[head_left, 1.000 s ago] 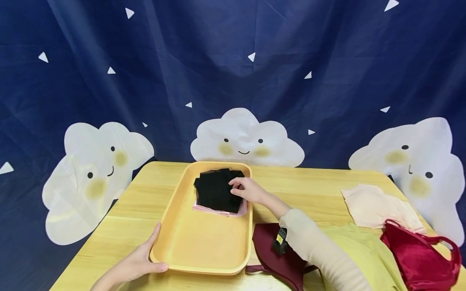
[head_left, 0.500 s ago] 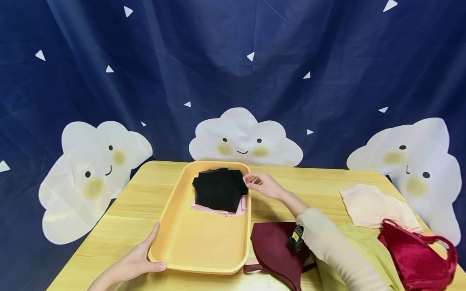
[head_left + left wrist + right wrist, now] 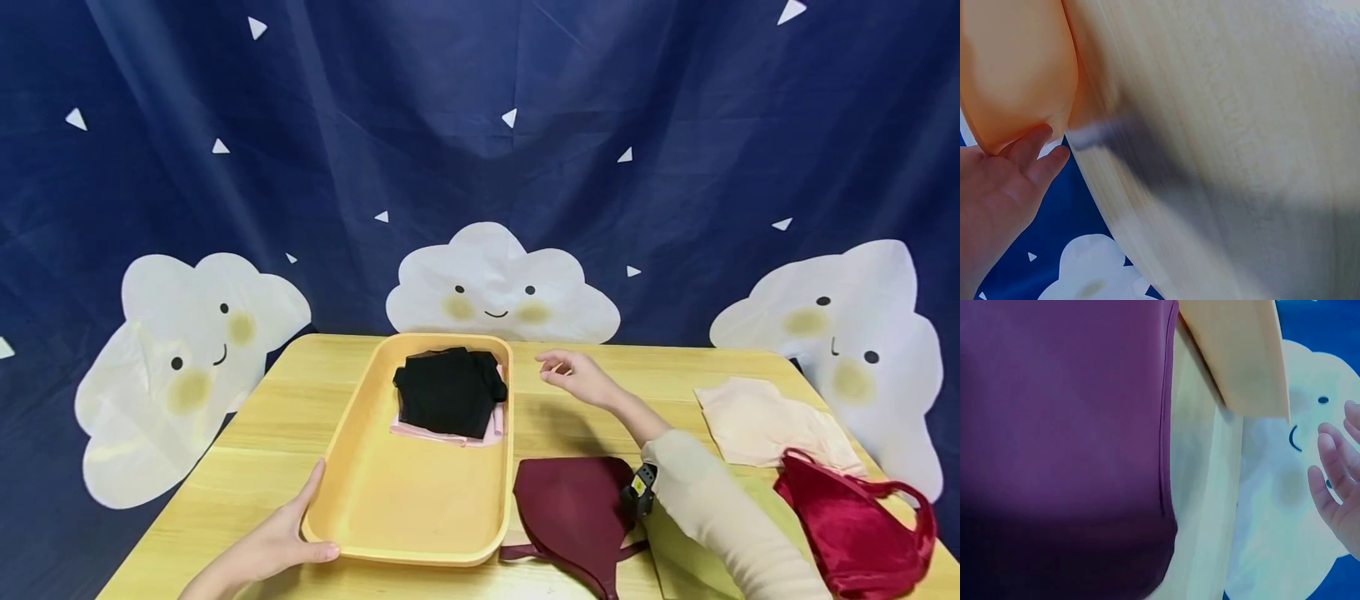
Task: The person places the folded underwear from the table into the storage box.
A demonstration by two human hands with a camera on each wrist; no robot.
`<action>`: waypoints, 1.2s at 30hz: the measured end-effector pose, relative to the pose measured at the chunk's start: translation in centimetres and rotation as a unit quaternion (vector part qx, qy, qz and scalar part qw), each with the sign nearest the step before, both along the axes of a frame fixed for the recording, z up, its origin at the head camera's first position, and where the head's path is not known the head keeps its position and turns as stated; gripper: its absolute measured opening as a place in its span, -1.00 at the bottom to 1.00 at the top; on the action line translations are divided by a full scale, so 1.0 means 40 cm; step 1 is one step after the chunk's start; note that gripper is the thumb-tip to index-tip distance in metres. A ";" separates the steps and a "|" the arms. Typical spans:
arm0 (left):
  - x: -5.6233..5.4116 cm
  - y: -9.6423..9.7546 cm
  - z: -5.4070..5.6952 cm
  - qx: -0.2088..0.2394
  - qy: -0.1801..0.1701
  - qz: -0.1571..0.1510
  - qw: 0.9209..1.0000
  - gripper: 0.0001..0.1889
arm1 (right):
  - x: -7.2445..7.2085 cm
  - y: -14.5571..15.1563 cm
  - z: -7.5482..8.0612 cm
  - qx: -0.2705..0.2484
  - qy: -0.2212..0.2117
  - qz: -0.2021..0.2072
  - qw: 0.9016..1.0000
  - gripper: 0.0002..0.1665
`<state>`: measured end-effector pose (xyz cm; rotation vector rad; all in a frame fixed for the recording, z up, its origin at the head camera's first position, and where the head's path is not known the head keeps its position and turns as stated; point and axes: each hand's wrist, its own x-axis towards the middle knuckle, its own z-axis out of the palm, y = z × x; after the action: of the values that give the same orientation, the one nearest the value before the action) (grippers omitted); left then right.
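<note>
Beyond the maroon bra (image 3: 566,517), the right hand (image 3: 583,381) hovers empty, loosely bent; left hand (image 3: 273,542) grips the tray (image 3: 420,500).

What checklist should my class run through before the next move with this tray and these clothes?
1. Left grip at the tray's near left corner: ok, touching it.
2. Right grip free: ok, holding nothing, right of the tray.
3. Black garment inside the tray: ok, lying on the pink cloth at the far end.
4. Pink cloth neatly folded: cannot tell, mostly covered.
5. Yellow-green garment in full view: not ok, the right sleeve crosses in front.
</note>
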<state>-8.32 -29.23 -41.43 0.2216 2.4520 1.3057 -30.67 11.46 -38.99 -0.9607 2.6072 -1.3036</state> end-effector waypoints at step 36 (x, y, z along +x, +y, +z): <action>-0.001 -0.001 -0.005 -0.021 0.013 0.005 1.000 0.12 | -0.013 0.266 -0.014 0.024 0.016 -0.077 0.997 -0.62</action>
<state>-8.37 -29.29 -41.63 0.2172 2.5026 1.2627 -31.19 22.10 -39.54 -0.7938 2.7722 -1.2590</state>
